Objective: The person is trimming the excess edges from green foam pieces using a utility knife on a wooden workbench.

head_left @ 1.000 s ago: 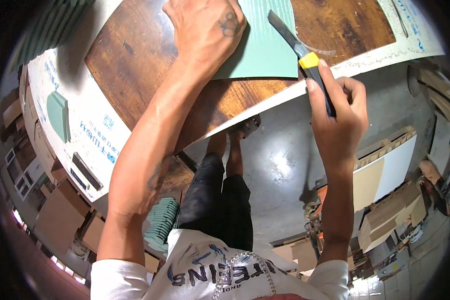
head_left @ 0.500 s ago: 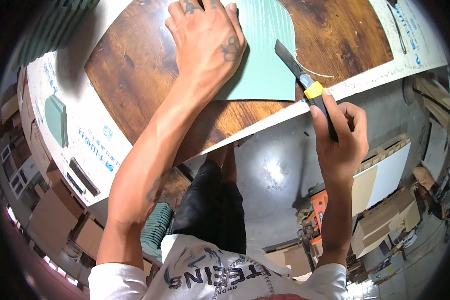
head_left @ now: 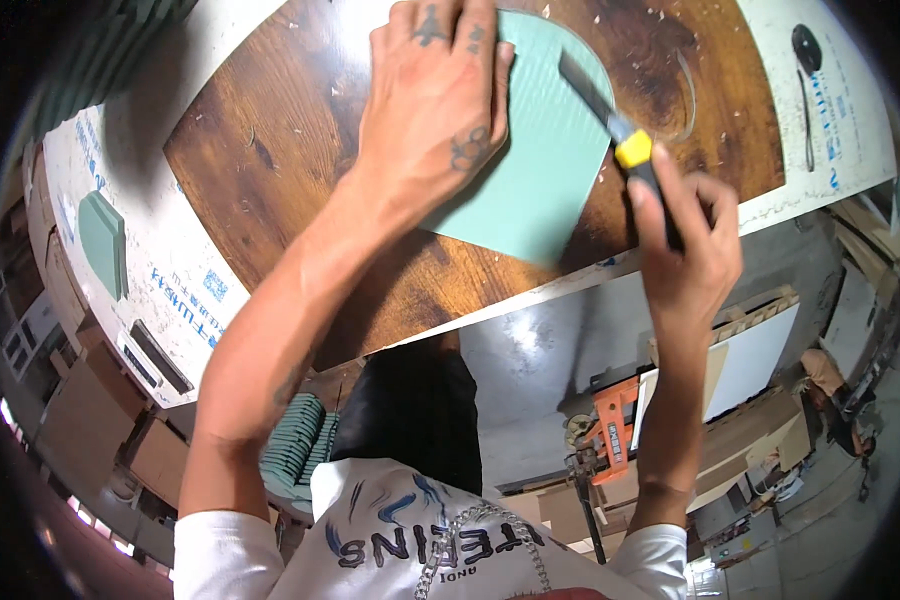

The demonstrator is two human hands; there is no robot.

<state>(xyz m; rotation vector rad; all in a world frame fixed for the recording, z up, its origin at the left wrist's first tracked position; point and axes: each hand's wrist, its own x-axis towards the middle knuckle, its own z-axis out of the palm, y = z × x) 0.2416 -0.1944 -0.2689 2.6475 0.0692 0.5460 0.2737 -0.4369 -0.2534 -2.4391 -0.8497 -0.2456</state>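
A pale green sheet (head_left: pixel 540 180) with a rounded right side lies on a dark wood-patterned panel (head_left: pixel 255 205). My left hand (head_left: pixel 432 110) rests palm down on the sheet's left part, fingers stretched toward the far side and partly cut off by the picture's upper edge. In my right hand (head_left: pixel 695 240) is a utility knife (head_left: pixel 634 150) with a black and yellow handle. Its long blade points to the far left, over the sheet near the curved edge; whether it touches cannot be told. A thin pale curled strip (head_left: pixel 689 95) lies on the panel to the right.
Around the panel shows a white printed board (head_left: pixel 170 285). On it lie small green pieces (head_left: pixel 102 245) at left and a black object with a cord (head_left: pixel 807 50) at right. More green pieces are stacked below the table (head_left: pixel 295 440), and orange equipment (head_left: pixel 615 430) stands on the floor.
The green sheet has turned clockwise, its near edge now slanting. The pale strip has shifted away from the sheet. My right hand and the knife have moved slightly farther away.
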